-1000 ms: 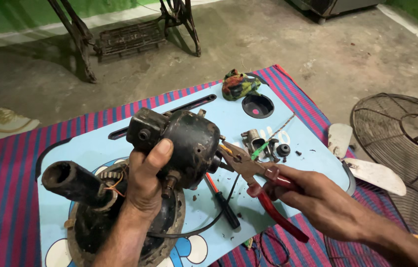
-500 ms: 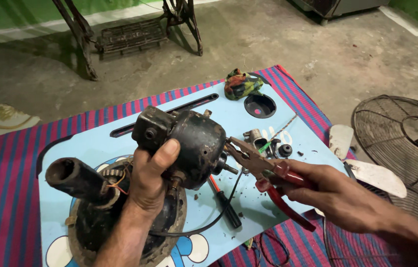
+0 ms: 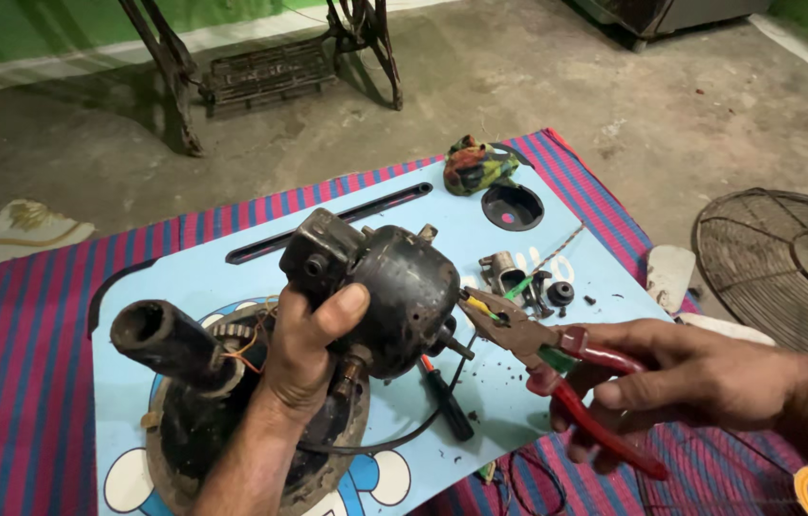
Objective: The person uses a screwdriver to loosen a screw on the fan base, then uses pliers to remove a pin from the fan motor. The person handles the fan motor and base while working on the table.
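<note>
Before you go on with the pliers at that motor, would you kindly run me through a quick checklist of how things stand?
1. Left hand grips the black motor housing: ok.
2. Right hand holds the red-handled pliers: ok.
3. Plier tips close beside the motor's shaft end: ok; touching it: cannot tell.
4. Small parts lie together on the blue board: ok.
5. Screwdriver under the motor, clear of both hands: ok.

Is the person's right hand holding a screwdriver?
No, the right hand grips red-handled pliers, while the screwdriver lies on the blue board.
</note>
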